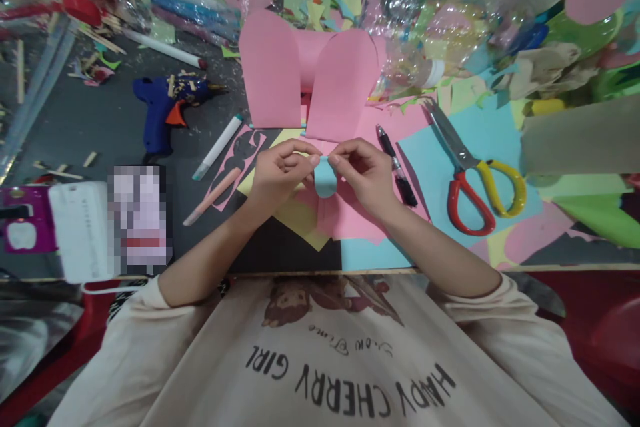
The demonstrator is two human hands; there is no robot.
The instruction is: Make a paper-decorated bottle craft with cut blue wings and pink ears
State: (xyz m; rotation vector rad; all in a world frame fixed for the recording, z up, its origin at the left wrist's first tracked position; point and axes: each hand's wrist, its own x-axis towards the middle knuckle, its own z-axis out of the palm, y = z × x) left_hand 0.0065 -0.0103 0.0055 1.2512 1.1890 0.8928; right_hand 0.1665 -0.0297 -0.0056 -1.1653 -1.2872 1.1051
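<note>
Between my two hands is a small light-blue paper piece (325,179) with a rounded lower end. My left hand (283,170) pinches its upper left corner between thumb and forefinger. At the upper right corner, my right hand (365,170) pinches it the same way. Just beyond my fingers stand pink paper shapes with rounded tops (336,83), joined to a pink paper roll. Pink, yellow and black paper sheets lie beneath my hands. A black pen (397,167) rests close to my right hand, and a peach marker (213,195) lies left of my left hand.
Scissors with red and yellow handles (467,177) lie on blue paper at right. A blue glue gun (163,107), a white marker (219,147), a white power bank (83,230) and a phone (145,213) are at left. Paper scraps and plastic bottles (415,67) crowd the back.
</note>
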